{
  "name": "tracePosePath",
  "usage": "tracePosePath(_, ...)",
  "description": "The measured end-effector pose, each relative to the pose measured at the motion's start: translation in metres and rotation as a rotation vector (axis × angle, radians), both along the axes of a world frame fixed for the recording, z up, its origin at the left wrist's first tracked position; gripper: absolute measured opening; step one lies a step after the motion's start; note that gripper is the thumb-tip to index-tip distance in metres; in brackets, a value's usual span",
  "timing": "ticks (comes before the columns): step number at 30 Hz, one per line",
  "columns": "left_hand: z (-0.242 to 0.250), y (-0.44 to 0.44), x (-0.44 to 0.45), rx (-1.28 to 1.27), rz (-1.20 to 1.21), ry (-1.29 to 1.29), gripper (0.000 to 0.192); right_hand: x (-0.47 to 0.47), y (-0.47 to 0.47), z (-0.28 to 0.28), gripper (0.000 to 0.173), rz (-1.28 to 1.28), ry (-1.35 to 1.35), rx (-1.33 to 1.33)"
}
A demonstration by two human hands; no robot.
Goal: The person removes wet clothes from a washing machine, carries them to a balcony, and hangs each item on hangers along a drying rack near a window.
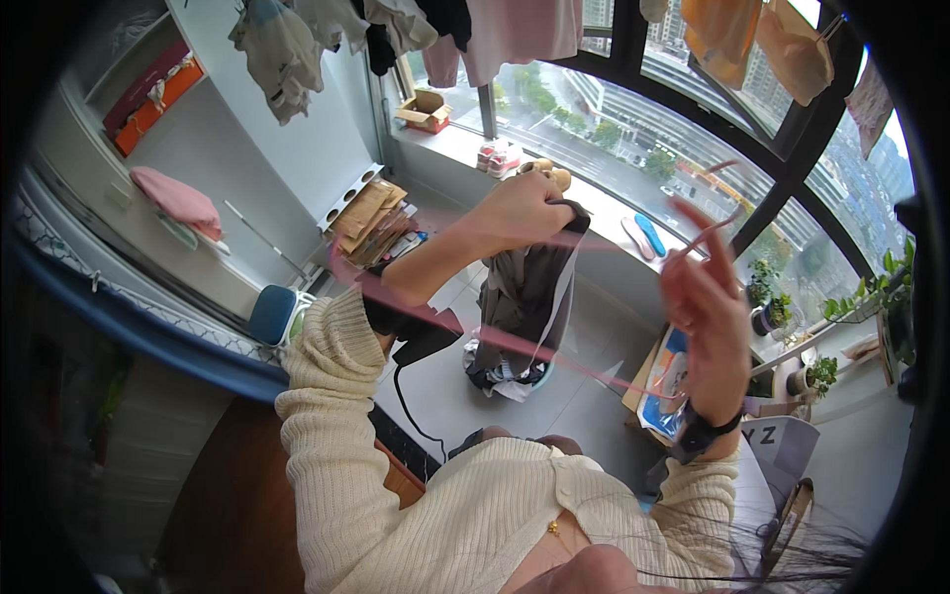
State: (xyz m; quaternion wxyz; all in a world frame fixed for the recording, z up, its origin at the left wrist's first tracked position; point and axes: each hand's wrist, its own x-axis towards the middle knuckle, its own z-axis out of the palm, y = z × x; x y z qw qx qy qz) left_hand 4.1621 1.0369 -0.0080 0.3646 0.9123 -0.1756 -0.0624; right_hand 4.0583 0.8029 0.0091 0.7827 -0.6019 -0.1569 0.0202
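Note:
My left hand [525, 211] grips the dark waistband end of a dark grey garment [512, 312], perhaps trousers. The cloth hangs down in folds over a light blue basin [546, 377] holding a heap of clothes [512, 386]. At the right, my right hand [705, 319] is blurred by motion and holds a pink clothes hanger [519, 341] near its hook. The hanger's thin frame is smeared and stretches left across the garment and my left forearm. Black bands sit on both forearms, and a black device [430, 335] with a cable is at the left one.
Clothes [519, 37] hang overhead before the windows. Shoes [499, 157], insoles [644, 236] and an open carton [424, 111] stand on the sill. Flattened cardboard [371, 211] is stacked at the back left; a blue-seated stool [272, 315] is left. Potted plants [813, 376] and a box [664, 386] are right.

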Motion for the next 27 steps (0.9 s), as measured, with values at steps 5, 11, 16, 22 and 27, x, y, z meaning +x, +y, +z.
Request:
tracePosePath(5,-0.007,0.005,-0.007,-0.120,0.136,0.089,0.035,0.005,0.043,-0.042,0.024,0.114,-0.066,0.397)
tracePosePath(11,0.021,0.010,-0.035,-0.527,0.245,0.356,0.027,0.026,0.106,-0.109,0.020,-0.544,-0.733,0.633)
tracePosePath(16,0.062,0.047,-0.058,-0.934,0.338,0.176,0.031,0.033,0.115,-0.163,0.015,-0.577,-0.997,0.163)
tracePosePath(22,0.039,0.092,-0.063,-0.461,0.630,-0.137,0.031,0.031,0.021,-0.129,0.016,-0.012,-0.650,-0.666)
tracePosePath(27,-0.043,0.056,-0.061,-0.725,0.246,0.313,0.025,0.055,0.004,-0.080,0.006,0.203,-0.448,-0.823)
